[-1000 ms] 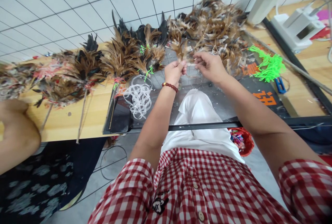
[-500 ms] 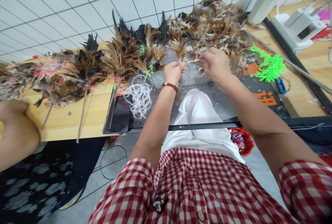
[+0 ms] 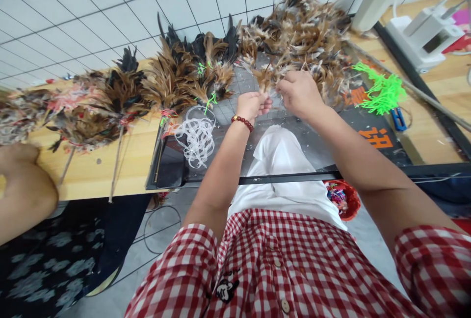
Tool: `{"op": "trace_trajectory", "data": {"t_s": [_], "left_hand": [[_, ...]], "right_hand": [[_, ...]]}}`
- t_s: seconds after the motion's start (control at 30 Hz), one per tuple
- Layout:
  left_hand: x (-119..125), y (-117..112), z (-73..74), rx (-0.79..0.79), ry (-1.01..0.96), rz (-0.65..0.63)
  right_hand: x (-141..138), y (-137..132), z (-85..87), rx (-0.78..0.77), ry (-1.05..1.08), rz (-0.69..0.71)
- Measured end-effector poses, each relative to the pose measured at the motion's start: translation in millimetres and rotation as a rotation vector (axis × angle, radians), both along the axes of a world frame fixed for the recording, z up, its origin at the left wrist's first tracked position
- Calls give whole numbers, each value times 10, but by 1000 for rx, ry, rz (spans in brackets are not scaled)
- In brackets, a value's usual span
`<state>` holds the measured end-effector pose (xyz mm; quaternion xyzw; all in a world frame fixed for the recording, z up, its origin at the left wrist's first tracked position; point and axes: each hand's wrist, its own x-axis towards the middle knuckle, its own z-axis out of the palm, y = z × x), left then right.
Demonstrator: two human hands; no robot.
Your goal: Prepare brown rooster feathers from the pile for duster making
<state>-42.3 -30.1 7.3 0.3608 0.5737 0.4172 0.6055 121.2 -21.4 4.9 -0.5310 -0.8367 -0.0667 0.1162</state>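
My left hand [image 3: 251, 105], with a red bead bracelet at the wrist, is closed on the stems of a small bunch of brown feathers [image 3: 265, 78]. My right hand [image 3: 299, 93] pinches the same bunch from the right, fingers curled. Both hands hover over a dark cutting mat [image 3: 316, 139] in front of a big heap of loose brown and black feathers [image 3: 305, 33].
Finished feather dusters on sticks [image 3: 121, 97] lie in a row on the wooden table to the left. A tangle of clear white ties [image 3: 196, 139] lies on the mat's left; neon green ties [image 3: 382, 92] and blue snips [image 3: 397, 119] sit right. Another person's arm [image 3: 22, 185] shows at far left.
My right hand went out to the feather heap and came back to the bunch. My left hand dropped slightly and shifted right, and the bunch now stands between both hands.
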Motion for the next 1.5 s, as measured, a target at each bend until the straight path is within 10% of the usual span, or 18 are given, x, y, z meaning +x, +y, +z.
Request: {"op": "trace_trajectory", "data": {"t_s": [0.47,0.73,1.17,1.33,1.5], "left_hand": [[-30,-19,-13,-92,-63,-216],[-72,99,-46,84,-96,154],[-68,186,-71,99,-44,303],[-54,219,-130,123,-61,364],[-17,208,-226,175,-95,324]], "right_hand": [[-50,-26,-38,0,74,57],[10,-4,-33,-162,104,54],[170,111,-43,-357,377,76],[303,174,78,-141,299,-33],[-136,457,22,-88,142,-73]]}}
